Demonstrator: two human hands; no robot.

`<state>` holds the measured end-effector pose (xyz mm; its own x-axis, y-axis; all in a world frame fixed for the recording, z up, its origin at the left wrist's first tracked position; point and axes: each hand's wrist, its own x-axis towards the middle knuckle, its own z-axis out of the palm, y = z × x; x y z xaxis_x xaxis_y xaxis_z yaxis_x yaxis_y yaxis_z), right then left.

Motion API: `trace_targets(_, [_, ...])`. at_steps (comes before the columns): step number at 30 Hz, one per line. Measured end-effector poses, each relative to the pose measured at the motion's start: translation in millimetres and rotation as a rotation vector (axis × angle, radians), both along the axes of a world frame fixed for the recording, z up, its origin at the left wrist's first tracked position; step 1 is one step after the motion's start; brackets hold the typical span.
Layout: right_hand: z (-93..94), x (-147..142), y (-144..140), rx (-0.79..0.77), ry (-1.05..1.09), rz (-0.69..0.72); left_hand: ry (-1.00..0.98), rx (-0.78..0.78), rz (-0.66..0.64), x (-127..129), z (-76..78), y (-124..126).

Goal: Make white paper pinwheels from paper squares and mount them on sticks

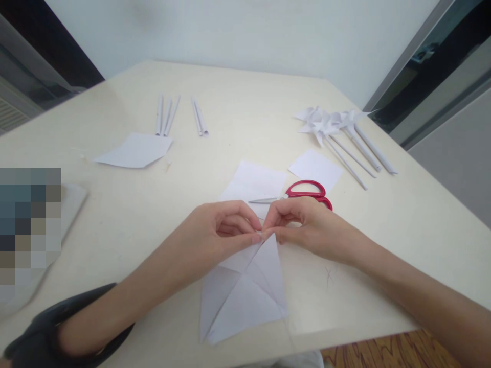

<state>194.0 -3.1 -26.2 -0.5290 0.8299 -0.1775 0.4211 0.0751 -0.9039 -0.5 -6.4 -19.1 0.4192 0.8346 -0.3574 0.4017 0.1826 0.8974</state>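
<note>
1. Just beyond the hands lie red-handled scissors (307,188), blades pointing left. The right hand partly hides the handles; whether they touch it, I cannot tell. The blades lie over a white sheet (253,179), and another sheet (316,167) lies behind the handles.
2. Farther right, several paper pinwheels (322,122) lie bunched together, their sticks (347,161) pointing near and right.
3. Far left are three rolled paper tubes (164,117) in one group and two more tubes (199,117) just right of them. Nearer is a slightly curled sheet (134,151). At the left edge of view, blurring covers much of a pale flat object (74,197).
4. The white table (245,107) reaches back to the wall (230,30). Its right edge slants nearer past the pinwheel sticks; its near edge runs close to the worked paper, with patterned floor (376,352) below at near right. Bare tabletop spreads right of the paper, around a small crossed mark (329,276).
5. The creased, slit paper (245,301) lies near centre, mostly on the near side of the hands. The left hand (228,225) and right hand (303,225) meet at its far end, fingertips pinching it there.
</note>
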Motion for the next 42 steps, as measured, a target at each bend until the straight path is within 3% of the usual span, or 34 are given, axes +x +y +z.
trace_targets(3, [1.4, 6, 5, 0.045, 0.082, 0.034, -0.021, -0.055, 0.032, -1, 0.7, 1])
trace_targets(5, [2.4, 8, 6, 0.235, 0.091, 0.043, -0.083, -0.138, 0.079, -2, 1.5, 1])
trace_targets(8, [2.5, 8, 4, 0.538, 0.045, 0.167, -0.165, -0.263, 0.125, -1, 2.6, 0])
trace_targets(12, [-0.7, 7, 3, 0.686, 0.084, 0.314, -0.200, -0.358, 0.084, -2, 2.0, 0])
trace_targets(17, [-0.6, 7, 4, 0.654, 0.106, 0.308, -0.254, -0.271, 0.015, -5, -4.6, -1])
trace_targets(23, [2.4, 4, 2, 0.474, 0.115, 0.121, -0.140, 0.128, 0.047, -4, -4.0, -8])
trace_targets(26, [1.3, 3, 1, 0.454, 0.107, 0.065, -0.077, 0.223, 0.056, -4, -2.4, -11])
trace_targets(31, [2.7, 3, 1, 0.545, 0.057, 0.121, -0.075, 0.183, 0.006, -5, -3.2, -10])
trace_targets(37, [2.9, 2, 0, 0.607, -0.063, 0.228, -0.046, -0.006, -0.072, -1, 10.1, -4])
trace_targets(40, [-0.2, 1, -2, 0.641, -0.120, 0.225, -0.013, 0.046, -0.140, 0, 13.3, -3])
trace_targets(42, [-0.8, 1, -2, 0.640, -0.058, 0.157, 0.030, 0.114, -0.110, -2, 12.0, -2])
